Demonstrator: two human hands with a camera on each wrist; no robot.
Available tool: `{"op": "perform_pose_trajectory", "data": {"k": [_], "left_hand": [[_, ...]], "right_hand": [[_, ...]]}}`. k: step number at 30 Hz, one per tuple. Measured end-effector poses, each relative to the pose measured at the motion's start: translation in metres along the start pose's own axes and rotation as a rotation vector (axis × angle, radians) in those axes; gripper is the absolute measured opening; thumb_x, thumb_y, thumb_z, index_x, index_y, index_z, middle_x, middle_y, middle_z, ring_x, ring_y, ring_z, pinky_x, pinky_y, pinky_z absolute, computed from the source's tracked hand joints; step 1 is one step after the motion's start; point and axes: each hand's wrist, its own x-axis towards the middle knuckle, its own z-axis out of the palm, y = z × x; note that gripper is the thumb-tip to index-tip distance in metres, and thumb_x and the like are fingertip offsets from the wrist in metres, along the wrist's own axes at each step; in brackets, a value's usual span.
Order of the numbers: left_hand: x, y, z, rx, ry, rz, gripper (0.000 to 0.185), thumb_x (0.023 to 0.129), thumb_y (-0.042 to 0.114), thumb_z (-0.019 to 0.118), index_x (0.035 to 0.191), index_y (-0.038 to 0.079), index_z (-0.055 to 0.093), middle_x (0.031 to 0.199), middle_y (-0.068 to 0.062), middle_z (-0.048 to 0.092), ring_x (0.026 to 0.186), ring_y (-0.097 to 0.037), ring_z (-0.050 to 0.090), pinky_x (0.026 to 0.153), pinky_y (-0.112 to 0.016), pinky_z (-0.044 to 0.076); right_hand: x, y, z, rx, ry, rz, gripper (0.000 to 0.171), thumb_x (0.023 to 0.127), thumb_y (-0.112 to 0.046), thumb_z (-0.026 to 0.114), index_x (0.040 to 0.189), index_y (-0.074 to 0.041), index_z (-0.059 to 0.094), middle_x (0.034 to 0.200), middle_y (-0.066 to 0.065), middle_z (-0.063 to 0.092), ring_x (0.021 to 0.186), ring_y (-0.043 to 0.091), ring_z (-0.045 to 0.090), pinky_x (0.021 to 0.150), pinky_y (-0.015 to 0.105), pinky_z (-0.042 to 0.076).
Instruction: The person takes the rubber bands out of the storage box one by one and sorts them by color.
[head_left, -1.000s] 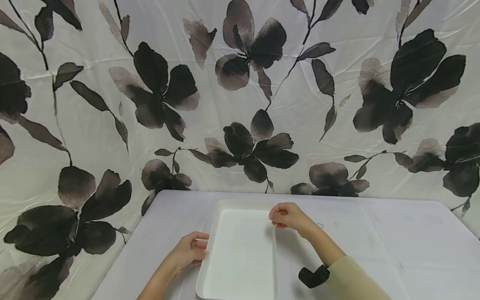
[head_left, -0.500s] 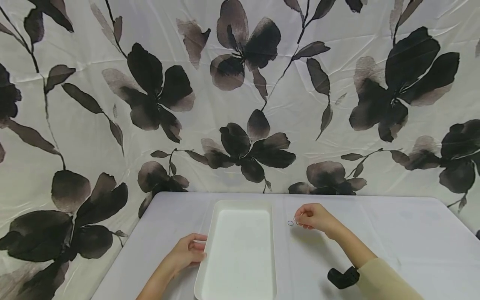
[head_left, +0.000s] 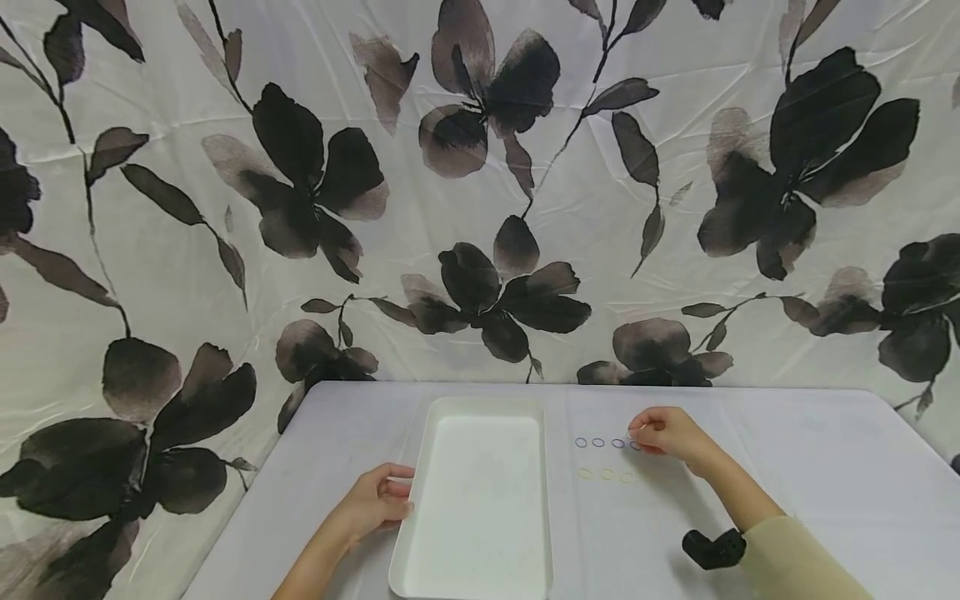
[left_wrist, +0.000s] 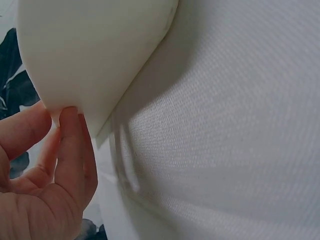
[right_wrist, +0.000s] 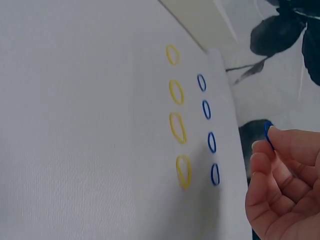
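Note:
In the head view my left hand (head_left: 372,506) grips the left rim of a white rectangular tray (head_left: 545,492). The left wrist view has the thumb and fingers pinching the tray's edge (left_wrist: 75,75). My right hand (head_left: 671,437) is to the right of the tray, above the far end of a row. Between its thumb and index finger it pinches a small blue rubber band (right_wrist: 268,131). Several blue rubber bands (right_wrist: 211,142) lie in a line on the table. Beside them runs a line of several larger yellow rubber bands (right_wrist: 177,127).
A white cloth covers the table (head_left: 787,492). Behind its far edge hangs a white curtain (head_left: 420,225) with dark flowers. A black device (head_left: 714,549) sits at the right wrist, by the beige sleeve (head_left: 798,558).
My right hand has moved right, from the tray's far right corner to the far end of the blue row, uncovering the bands. The left hand keeps its grip on the tray.

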Motion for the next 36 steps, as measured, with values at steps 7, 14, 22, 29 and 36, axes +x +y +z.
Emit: {"op": "perform_pose_trajectory", "data": {"k": [7, 14, 22, 29, 36], "left_hand": [[-0.001, 0.001, 0.001, -0.006, -0.004, 0.004, 0.053, 0.077, -0.011, 0.062, 0.125, -0.014, 0.040, 0.095, -0.015, 0.059, 0.082, -0.020, 0.062, 0.070, -0.033, 0.054], [-0.002, 0.002, 0.001, -0.001, 0.004, -0.004, 0.053, 0.077, -0.011, 0.062, 0.126, -0.014, 0.040, 0.096, -0.015, 0.059, 0.081, -0.019, 0.062, 0.069, -0.033, 0.054], [-0.002, 0.003, 0.002, 0.003, 0.016, -0.013, 0.053, 0.077, -0.011, 0.062, 0.125, -0.013, 0.040, 0.095, -0.014, 0.059, 0.080, -0.019, 0.061, 0.067, -0.032, 0.053], [-0.001, 0.004, 0.001, 0.009, 0.018, -0.014, 0.053, 0.077, -0.010, 0.063, 0.126, -0.013, 0.041, 0.095, -0.015, 0.059, 0.080, -0.019, 0.061, 0.068, -0.032, 0.053], [-0.001, 0.002, 0.002, 0.019, 0.027, -0.020, 0.053, 0.077, -0.010, 0.064, 0.125, -0.012, 0.042, 0.096, -0.015, 0.059, 0.080, -0.019, 0.061, 0.067, -0.032, 0.053]], "right_hand": [[-0.003, 0.011, -0.010, -0.001, 0.017, 0.014, 0.015, 0.084, -0.001, 0.061, 0.094, 0.010, 0.060, 0.082, 0.009, 0.064, 0.071, 0.014, 0.055, 0.062, 0.025, 0.050], [-0.005, 0.019, -0.015, -0.025, 0.029, 0.050, 0.015, 0.084, -0.002, 0.061, 0.094, 0.010, 0.060, 0.078, 0.005, 0.062, 0.068, 0.013, 0.053, 0.059, 0.024, 0.048], [-0.005, 0.028, -0.016, -0.070, 0.040, 0.079, 0.012, 0.085, -0.003, 0.061, 0.091, 0.007, 0.061, 0.071, 0.002, 0.057, 0.063, 0.015, 0.051, 0.054, 0.025, 0.045], [0.000, 0.034, -0.015, -0.111, 0.063, 0.081, 0.010, 0.085, -0.003, 0.062, 0.090, 0.007, 0.062, 0.066, 0.001, 0.054, 0.060, 0.015, 0.050, 0.053, 0.026, 0.044], [0.002, 0.033, -0.012, -0.174, 0.074, 0.086, 0.009, 0.084, -0.003, 0.063, 0.088, 0.005, 0.063, 0.065, 0.002, 0.054, 0.059, 0.015, 0.050, 0.053, 0.027, 0.044]]}}
